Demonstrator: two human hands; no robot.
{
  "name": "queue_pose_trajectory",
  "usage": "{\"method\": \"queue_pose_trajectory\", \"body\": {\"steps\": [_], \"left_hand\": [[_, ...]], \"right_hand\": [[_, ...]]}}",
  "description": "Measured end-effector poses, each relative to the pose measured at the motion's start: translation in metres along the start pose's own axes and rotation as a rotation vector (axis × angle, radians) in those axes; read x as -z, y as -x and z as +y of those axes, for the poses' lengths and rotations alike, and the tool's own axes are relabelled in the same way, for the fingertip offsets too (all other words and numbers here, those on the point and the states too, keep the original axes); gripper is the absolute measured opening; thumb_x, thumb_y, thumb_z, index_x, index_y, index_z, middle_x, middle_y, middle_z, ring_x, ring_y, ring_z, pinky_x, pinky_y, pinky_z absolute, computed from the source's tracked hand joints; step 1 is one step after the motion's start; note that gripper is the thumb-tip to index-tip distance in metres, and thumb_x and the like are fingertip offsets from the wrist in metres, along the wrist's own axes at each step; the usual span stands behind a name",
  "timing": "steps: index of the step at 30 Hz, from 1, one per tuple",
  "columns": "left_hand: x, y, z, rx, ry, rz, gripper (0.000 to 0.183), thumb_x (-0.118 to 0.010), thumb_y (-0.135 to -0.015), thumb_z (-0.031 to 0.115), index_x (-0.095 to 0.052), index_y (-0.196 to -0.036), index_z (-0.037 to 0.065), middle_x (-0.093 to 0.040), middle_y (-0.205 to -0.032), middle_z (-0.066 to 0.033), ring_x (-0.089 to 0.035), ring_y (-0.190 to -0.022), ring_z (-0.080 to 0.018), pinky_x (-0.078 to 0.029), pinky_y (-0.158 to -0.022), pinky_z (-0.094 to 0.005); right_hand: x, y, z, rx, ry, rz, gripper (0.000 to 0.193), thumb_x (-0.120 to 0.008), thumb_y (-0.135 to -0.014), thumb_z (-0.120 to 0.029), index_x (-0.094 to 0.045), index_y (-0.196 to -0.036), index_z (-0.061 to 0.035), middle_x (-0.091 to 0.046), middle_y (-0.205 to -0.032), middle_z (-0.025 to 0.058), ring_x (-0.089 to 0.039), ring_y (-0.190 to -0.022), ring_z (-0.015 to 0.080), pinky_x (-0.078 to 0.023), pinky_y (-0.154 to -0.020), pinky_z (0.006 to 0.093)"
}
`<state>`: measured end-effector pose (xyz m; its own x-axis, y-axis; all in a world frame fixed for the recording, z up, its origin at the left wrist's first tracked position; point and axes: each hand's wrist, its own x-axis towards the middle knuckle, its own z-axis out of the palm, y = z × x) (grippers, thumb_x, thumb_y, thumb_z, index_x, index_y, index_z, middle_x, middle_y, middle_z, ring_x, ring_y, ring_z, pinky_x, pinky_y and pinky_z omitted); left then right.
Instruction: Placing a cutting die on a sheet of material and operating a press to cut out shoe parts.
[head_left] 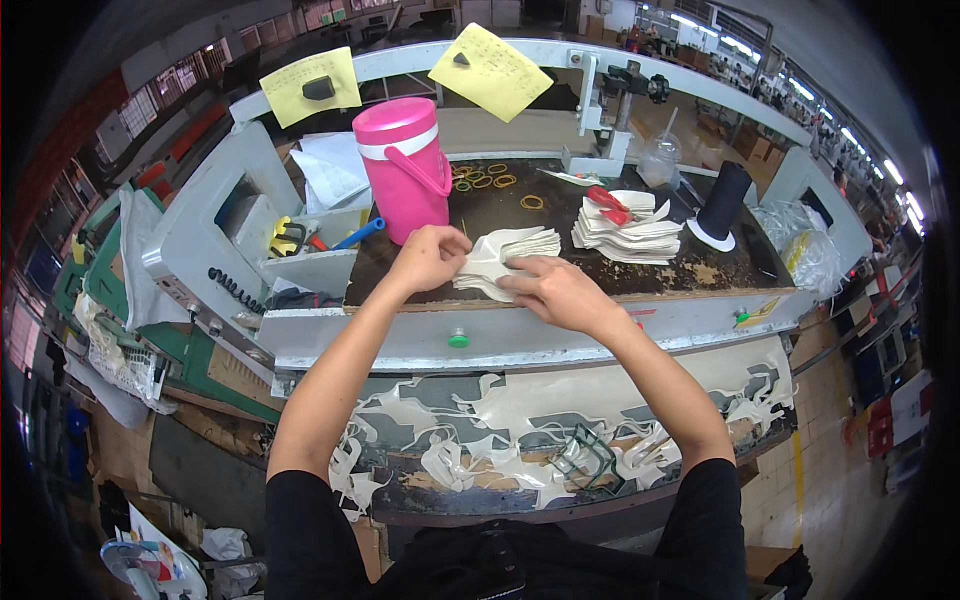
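A stack of cream cut pieces [492, 262], thin and irregular in outline, lies on the dark worktop with its layers fanned at the back right. My left hand [430, 260] is closed against the stack's left side, fingers curled in. From the right and front, my right hand [562, 292] grips the same stack, its fingers reaching over the pieces. The undersides of both hands are hidden. Right of it sits a second, taller stack of cream pieces [628, 240], with a red-handled tool [608, 204] on top.
Behind my left hand stands a pink jug [408, 180]. Rubber bands [485, 180] lie on the worktop [400, 285]. A black thread cone [724, 200] and a plastic cup [659, 160] stand to the right. Below, cream offcuts and a green cutting die [588, 455] lie on a lower bed.
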<state>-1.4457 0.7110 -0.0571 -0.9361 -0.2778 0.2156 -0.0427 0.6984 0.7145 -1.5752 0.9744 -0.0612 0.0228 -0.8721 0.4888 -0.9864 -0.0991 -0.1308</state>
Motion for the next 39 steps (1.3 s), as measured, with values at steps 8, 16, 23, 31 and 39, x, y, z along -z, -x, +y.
{"method": "queue_pose_trajectory", "body": {"steps": [8, 16, 23, 31, 39], "left_hand": [[-0.009, 0.020, 0.035, -0.373, -0.199, -0.144, 0.032, -0.079, -0.093, 0.020, -0.077, -0.121, 0.005, -0.076, -0.112, -0.0202, -0.075, -0.104, -0.0364, -0.060, -0.089, -0.0424], [-0.015, 0.021, 0.009, -0.270, 0.054, -0.048, 0.022, -0.074, -0.098, 0.019, -0.083, -0.109, 0.003, -0.076, -0.123, -0.0209, -0.075, -0.105, -0.0373, -0.059, -0.093, -0.0438], [-0.006, 0.033, -0.004, -0.385, -0.190, 0.114, 0.026, -0.076, -0.097, 0.027, -0.083, -0.112, 0.006, -0.075, -0.125, -0.0166, -0.071, -0.112, -0.0364, -0.054, -0.103, -0.0449], [0.104, 0.032, -0.057, -0.185, -0.225, 0.587, 0.021, -0.076, -0.091, 0.008, -0.074, -0.111, 0.002, -0.073, -0.109, -0.0176, -0.069, -0.105, -0.0385, -0.055, -0.094, -0.0455], [0.139, 0.057, -0.083, 0.001, -0.402, 0.174, 0.053, -0.080, -0.089, 0.011, -0.062, -0.139, 0.004, -0.067, -0.130, -0.0213, -0.064, -0.122, -0.0428, -0.050, -0.105, -0.0475]], "right_hand": [[0.011, -0.005, 0.017, -0.104, -0.237, -0.095, 0.036, -0.071, -0.098, -0.014, -0.073, -0.134, -0.0119, -0.076, -0.112, 0.0154, -0.071, -0.113, 0.0376, -0.057, -0.099, 0.0473], [0.025, -0.020, 0.023, 0.122, 0.315, 0.000, 0.046, -0.066, -0.089, -0.008, -0.071, -0.135, -0.0104, -0.078, -0.113, 0.0068, -0.073, -0.114, 0.0265, -0.049, -0.116, 0.0473], [0.023, -0.013, 0.002, -0.068, 0.221, -0.405, 0.045, -0.073, -0.093, -0.024, -0.069, -0.134, -0.0063, -0.075, -0.128, 0.0095, -0.066, -0.128, 0.0296, -0.045, -0.117, 0.0490], [0.010, -0.009, -0.028, -0.152, 0.200, -0.215, 0.066, -0.072, -0.099, -0.040, -0.054, -0.155, -0.0102, -0.065, -0.144, 0.0137, -0.059, -0.135, 0.0313, -0.040, -0.121, 0.0504], [-0.002, -0.010, -0.048, -0.247, 0.210, -0.195, 0.076, -0.076, -0.095, -0.045, -0.052, -0.157, -0.0093, -0.054, -0.159, 0.0145, -0.050, -0.147, 0.0362, -0.035, -0.125, 0.0553]]}}
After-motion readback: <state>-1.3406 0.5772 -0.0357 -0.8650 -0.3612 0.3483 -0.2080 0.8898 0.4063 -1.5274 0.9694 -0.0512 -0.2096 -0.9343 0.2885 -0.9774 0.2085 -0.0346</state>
